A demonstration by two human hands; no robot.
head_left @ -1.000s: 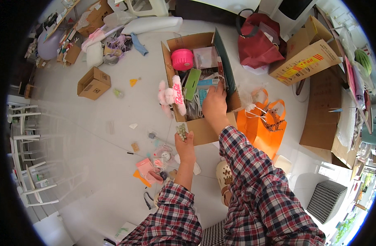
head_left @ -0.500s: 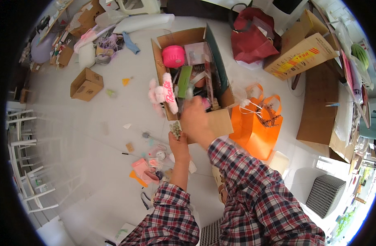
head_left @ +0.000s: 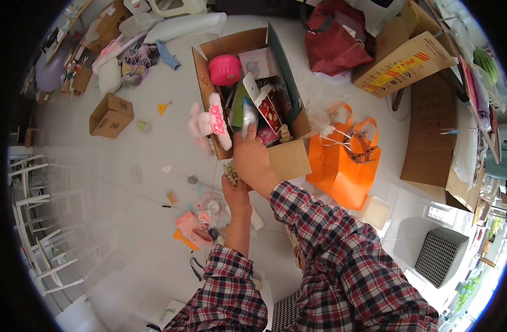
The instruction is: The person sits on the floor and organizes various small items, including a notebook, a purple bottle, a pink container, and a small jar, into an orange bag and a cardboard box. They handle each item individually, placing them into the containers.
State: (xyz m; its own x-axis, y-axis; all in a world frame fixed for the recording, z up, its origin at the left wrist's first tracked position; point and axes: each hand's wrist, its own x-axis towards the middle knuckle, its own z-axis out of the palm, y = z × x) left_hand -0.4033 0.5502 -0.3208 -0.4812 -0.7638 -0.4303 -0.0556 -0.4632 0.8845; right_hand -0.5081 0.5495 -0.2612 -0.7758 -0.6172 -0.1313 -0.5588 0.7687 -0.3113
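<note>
My left hand (head_left: pixel 236 191) is closed around a pale green beaded item (head_left: pixel 230 172), just outside the near left corner of an open cardboard box (head_left: pixel 289 161). My right hand (head_left: pixel 254 157) reaches over that box's near edge. Its fingers close on the lower end of a clear plastic packet (head_left: pixel 248 115). Around it in the box are a green flat box (head_left: pixel 238 106), a red patterned box with white flaps (head_left: pixel 269 109), a bright pink round container (head_left: pixel 225 70) and a pink package (head_left: pixel 268 135). A fluffy pink headband (head_left: pixel 216 122) hangs over the left wall.
An orange gift bag (head_left: pixel 342 171) with dried flowers stands right of the box, a dark red bag (head_left: pixel 336 39) beyond. Small pink items (head_left: pixel 194 228) and a grey-headed stick (head_left: pixel 192 180) litter the floor at left. A small carton (head_left: pixel 111 116) lies farther left, a checkered stool (head_left: pixel 441 257) at right.
My right hand has shifted left and its fingers now show at the clear plastic packet. The red patterned box with white flaps has come into view, tilted. The whole view has shifted slightly.
</note>
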